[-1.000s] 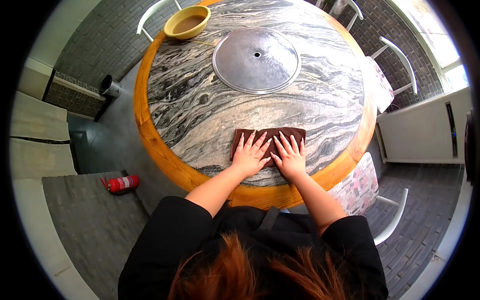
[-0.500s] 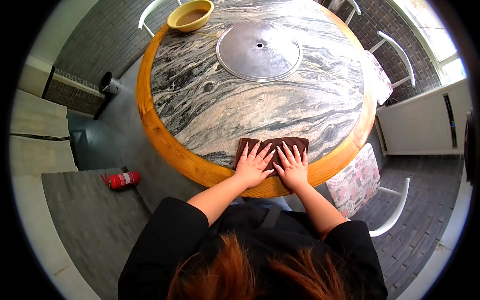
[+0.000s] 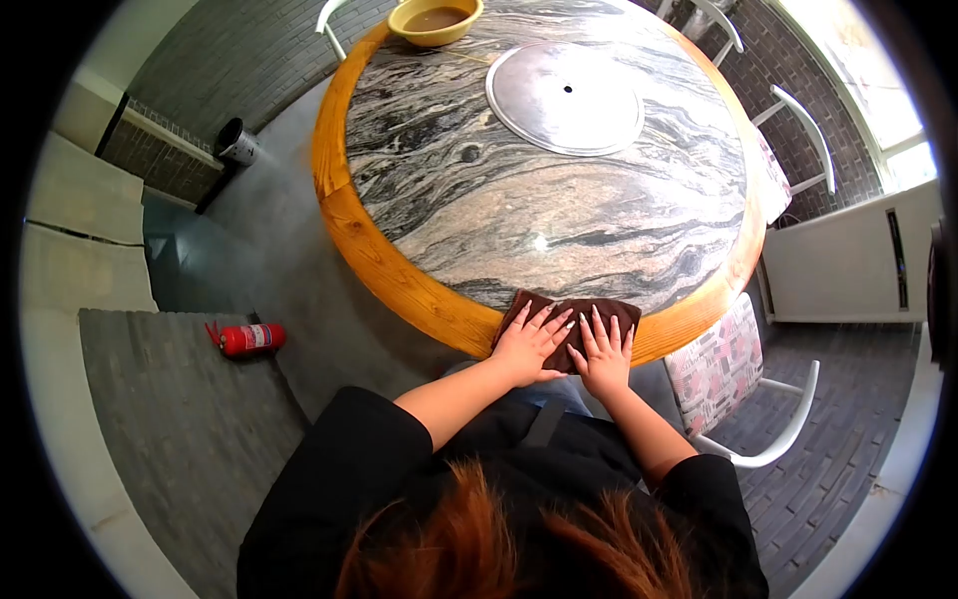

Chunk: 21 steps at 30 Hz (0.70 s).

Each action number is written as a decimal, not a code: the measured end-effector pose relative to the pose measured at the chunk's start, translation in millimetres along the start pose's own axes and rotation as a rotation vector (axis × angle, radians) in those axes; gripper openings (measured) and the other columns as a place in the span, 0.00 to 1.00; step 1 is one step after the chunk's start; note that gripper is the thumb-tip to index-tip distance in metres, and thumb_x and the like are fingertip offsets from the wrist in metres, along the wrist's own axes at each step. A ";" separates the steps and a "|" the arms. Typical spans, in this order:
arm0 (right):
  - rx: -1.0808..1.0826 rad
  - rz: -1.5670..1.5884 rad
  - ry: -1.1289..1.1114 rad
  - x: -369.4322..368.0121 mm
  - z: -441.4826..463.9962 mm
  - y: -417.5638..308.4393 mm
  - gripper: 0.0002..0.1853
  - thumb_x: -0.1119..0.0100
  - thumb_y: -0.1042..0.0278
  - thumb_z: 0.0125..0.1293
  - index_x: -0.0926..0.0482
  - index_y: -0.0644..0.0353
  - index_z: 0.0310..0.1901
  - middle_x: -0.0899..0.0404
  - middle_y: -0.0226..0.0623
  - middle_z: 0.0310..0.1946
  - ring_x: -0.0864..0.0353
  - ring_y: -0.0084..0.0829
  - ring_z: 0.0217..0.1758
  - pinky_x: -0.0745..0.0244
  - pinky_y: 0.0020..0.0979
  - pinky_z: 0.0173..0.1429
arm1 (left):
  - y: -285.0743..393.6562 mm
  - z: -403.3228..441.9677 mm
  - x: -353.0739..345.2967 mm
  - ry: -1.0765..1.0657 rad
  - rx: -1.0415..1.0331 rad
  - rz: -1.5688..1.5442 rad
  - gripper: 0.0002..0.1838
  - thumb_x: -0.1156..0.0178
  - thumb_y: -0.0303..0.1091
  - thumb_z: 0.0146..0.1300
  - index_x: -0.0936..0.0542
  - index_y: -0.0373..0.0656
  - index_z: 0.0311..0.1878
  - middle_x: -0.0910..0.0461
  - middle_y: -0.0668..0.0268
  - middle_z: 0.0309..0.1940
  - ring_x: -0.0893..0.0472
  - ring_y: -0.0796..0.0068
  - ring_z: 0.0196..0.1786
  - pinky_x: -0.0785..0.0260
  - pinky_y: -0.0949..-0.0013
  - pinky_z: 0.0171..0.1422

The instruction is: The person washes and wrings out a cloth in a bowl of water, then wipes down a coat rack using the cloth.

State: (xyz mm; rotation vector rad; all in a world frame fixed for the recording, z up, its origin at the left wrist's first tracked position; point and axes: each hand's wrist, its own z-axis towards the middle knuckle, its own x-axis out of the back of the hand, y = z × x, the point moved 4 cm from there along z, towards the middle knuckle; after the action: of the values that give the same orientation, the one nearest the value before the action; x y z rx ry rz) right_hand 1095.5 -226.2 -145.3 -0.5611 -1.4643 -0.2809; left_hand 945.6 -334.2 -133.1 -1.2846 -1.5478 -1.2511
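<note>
A dark brown cloth (image 3: pixel 569 310) lies across the near edge of the round table, partly on the marbled top and partly on the wooden rim (image 3: pixel 399 283). My left hand (image 3: pixel 530 346) rests flat on the cloth's left part, fingers spread. On its right part lies my right hand (image 3: pixel 604 357), palm down with the fingers apart. Both hands press on the cloth without gripping it. Farther up the table is a round metal plate (image 3: pixel 544 95) with a small hole in it.
A yellow basin (image 3: pixel 435 36) holding brownish liquid stands at the table's far left. Chairs surround the table, one with a patterned seat (image 3: pixel 714 369) at the near right. A red fire extinguisher (image 3: pixel 249 339) and a dark bin (image 3: pixel 238 143) are on the left.
Both hands and the cloth have come toward my body, from the marbled top onto the wooden rim. The view has shifted, so the table sits farther right and higher.
</note>
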 end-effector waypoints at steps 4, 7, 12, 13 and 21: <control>0.006 -0.050 0.008 -11.0 4.5 -31.3 0.36 0.45 0.37 0.73 0.30 0.43 0.77 0.43 0.29 0.83 0.48 0.50 0.85 0.65 0.66 0.84 | -17.1 -27.8 8.2 -0.051 0.010 0.007 0.57 0.42 0.77 0.60 0.44 0.54 0.85 0.59 0.66 0.88 0.57 0.57 0.88 0.72 0.40 0.88; 0.041 -0.054 0.014 -18.9 15.0 -62.3 0.36 0.45 0.36 0.73 0.31 0.42 0.78 0.44 0.28 0.84 0.47 0.50 0.85 0.66 0.66 0.84 | -38.0 -56.9 20.6 -0.130 0.058 0.163 0.68 0.22 0.64 0.45 0.49 0.57 0.86 0.62 0.69 0.88 0.57 0.59 0.88 0.69 0.42 0.88; 0.087 -0.051 0.045 -26.9 43.3 -121.0 0.36 0.46 0.35 0.73 0.32 0.40 0.78 0.45 0.27 0.84 0.47 0.51 0.85 0.67 0.67 0.84 | -84.3 -95.7 -12.6 0.085 0.193 0.186 0.35 0.53 0.38 0.76 0.45 0.65 0.85 0.57 0.75 0.88 0.53 0.64 0.88 0.65 0.44 0.89; 0.089 -0.051 0.031 -28.5 49.2 -132.0 0.36 0.47 0.35 0.73 0.33 0.40 0.79 0.45 0.26 0.84 0.47 0.51 0.85 0.67 0.68 0.84 | -92.8 -104.3 -12.3 0.113 0.208 0.212 0.35 0.50 0.41 0.75 0.43 0.64 0.84 0.56 0.74 0.88 0.51 0.64 0.87 0.63 0.45 0.88; 0.045 -0.044 -0.182 -30.6 97.4 -213.1 0.38 0.49 0.36 0.75 0.39 0.40 0.82 0.53 0.23 0.87 0.52 0.47 0.87 0.69 0.65 0.85 | -157.7 -171.5 23.4 0.221 0.349 -0.144 0.58 0.28 0.63 0.55 0.46 0.59 0.85 0.56 0.58 0.87 0.49 0.47 0.85 0.58 0.41 0.87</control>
State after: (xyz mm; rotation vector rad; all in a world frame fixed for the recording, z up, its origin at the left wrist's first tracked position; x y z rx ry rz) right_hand 900.9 -359.8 -134.8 -0.5291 -1.6567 -0.2351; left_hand 780.5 -497.8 -103.9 -0.7988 -1.6305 -1.1066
